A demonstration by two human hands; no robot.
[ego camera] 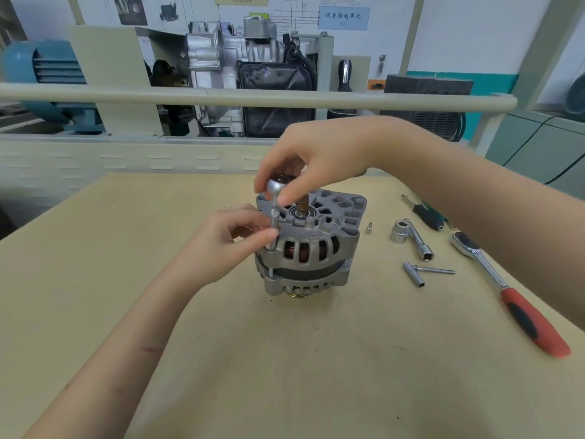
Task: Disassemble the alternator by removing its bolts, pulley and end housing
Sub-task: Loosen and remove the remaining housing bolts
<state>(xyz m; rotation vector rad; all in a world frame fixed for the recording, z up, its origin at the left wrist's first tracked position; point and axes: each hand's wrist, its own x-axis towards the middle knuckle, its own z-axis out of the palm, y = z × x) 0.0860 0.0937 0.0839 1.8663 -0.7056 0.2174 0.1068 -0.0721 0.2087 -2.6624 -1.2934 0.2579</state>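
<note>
The silver alternator (311, 248) stands upright at the middle of the tan table (285, 359), pulley end down and its brown shaft end pointing up. A small ratchet with a slim socket extension (273, 213) stands vertically on a bolt at the alternator's left edge. My right hand (311, 161) grips the ratchet's head from above. My left hand (228, 242) pinches the extension's lower part between thumb and fingers, beside the housing.
To the right lie a large socket with an extension (411, 237), a small socket piece (368, 229), a T-shaped socket and bolt (422, 272), a red-handled ratchet (509, 291) and a dark-handled tool (425, 213). A rail and machinery stand behind the table.
</note>
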